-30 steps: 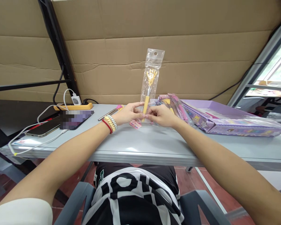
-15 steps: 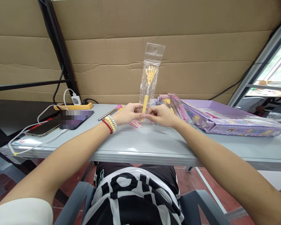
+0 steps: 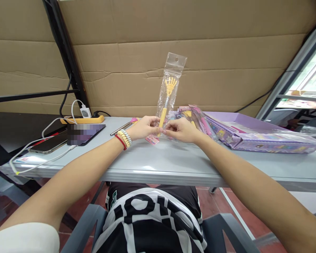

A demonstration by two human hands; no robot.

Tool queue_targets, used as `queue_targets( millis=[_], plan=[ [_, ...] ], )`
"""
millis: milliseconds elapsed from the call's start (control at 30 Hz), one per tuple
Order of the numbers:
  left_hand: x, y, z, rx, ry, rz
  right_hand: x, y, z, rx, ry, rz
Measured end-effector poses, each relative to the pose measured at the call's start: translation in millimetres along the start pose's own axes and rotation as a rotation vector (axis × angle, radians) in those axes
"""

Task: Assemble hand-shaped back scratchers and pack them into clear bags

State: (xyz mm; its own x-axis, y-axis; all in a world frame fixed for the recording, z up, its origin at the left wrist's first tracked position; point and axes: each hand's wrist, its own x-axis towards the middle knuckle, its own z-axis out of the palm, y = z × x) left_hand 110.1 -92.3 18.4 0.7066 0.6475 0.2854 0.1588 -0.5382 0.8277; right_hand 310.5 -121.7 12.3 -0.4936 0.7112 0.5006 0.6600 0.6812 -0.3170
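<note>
Where the two hands meet above the table [image 3: 147, 161], the yellow scratcher [image 3: 162, 117] stands almost upright, its top leaning slightly to the right. It is inside a clear bag [image 3: 176, 66], which is wrinkled and shiny, with a round hole near its upper edge. The scratcher has a small head in the form of an open palm with spread fingers, then a thin silver rod, then a smooth yellow handle. The left hand [image 3: 146, 127] is closed around the lower handle through the plastic, and the right hand [image 3: 181, 130] pinches the bag near its bottom. To the right of them lie other wrapped scratchers [image 3: 204, 123], yellow and pink, beside a purple box [image 3: 274, 144].
</note>
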Motion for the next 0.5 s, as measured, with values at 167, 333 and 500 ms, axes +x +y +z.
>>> queue_targets(
  millis=[167,333,500],
  plan=[
    [0.6,-1.7,-0.8,0.022,0.005,0.006,0.6,2.7,0.2,-0.019,-0.025,-0.002],
    [2.3,-6.3,-2.1,0.069,0.026,0.012,0.6,5.7,1.0,-0.043,-0.071,0.038],
    [3.3,-9.5,-3.3,0.129,0.039,0.030,0.7,6.6,1.0,-0.039,-0.063,0.050]
  ],
)
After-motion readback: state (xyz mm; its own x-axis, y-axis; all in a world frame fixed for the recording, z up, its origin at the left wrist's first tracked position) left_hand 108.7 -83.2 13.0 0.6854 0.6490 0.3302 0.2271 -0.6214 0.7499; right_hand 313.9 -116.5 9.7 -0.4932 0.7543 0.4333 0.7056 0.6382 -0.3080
